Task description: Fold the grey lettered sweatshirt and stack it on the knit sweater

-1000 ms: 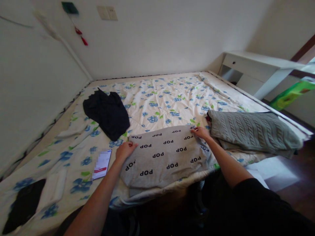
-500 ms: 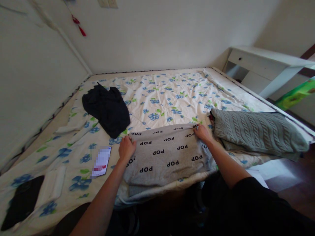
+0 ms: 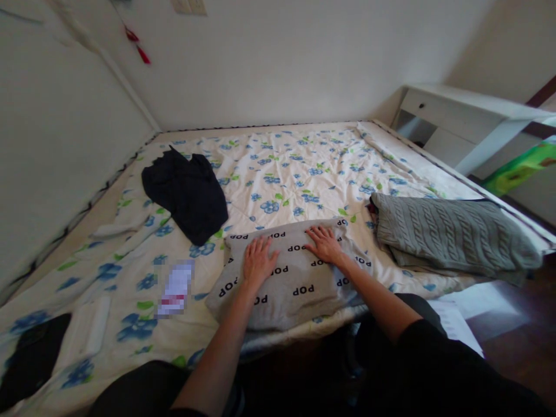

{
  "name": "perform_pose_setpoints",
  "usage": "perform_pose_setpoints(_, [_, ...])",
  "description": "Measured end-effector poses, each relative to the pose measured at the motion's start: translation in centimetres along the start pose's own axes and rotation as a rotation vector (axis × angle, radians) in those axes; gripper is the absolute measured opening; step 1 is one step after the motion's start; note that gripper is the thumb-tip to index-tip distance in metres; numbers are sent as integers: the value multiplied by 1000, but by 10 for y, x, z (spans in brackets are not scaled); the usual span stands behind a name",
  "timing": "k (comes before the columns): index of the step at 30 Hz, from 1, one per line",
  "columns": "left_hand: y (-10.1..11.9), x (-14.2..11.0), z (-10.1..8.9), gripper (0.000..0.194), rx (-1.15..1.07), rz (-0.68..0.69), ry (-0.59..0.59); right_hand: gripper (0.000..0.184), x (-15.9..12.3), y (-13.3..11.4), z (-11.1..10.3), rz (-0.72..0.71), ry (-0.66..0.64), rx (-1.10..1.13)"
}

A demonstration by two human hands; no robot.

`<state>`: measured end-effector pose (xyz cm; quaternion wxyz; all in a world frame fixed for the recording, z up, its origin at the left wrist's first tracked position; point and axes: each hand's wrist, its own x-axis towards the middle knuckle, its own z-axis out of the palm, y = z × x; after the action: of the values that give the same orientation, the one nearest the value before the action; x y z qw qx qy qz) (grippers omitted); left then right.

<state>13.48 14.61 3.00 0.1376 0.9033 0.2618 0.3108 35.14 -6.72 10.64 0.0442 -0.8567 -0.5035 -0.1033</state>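
Note:
A grey folded garment [image 3: 299, 307] printed with black "POP" lettering lies at the near edge of the bed. My left hand [image 3: 259, 259] rests on its left half, palm down with fingers stretched out. On the upper right part of the cloth, my right hand [image 3: 324, 243] lies flat with its fingers spread. Neither hand grips the fabric. What kind of garment it is, I cannot tell from the folded shape.
A dark garment [image 3: 191, 194] lies crumpled to the left, and a folded grey-green cable-knit sweater [image 3: 447, 234] to the right. A blurred-out phone [image 3: 176, 289], a white object [image 3: 93, 327] and a black flat object [image 3: 37, 356] are at left. A white desk [image 3: 460, 116] stands behind right.
Both hands have let go of the garment's upper corners and moved inward, now flat on the cloth. The left side of the garment is spread out a little further.

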Motion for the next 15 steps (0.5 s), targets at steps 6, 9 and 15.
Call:
perform_pose_setpoints(6, [-65,7,-20,71,50,-97,36,83,-6,67,-25,394,-63,19])
perform_pose_setpoints(9, [-65,3,-15,73,44,-127,56,84,-1,43,-20,413,23,24])
perform_pose_setpoints(15, [-55,-2,-12,71,12,-158,72,77,39,-99,2,46,56,96])
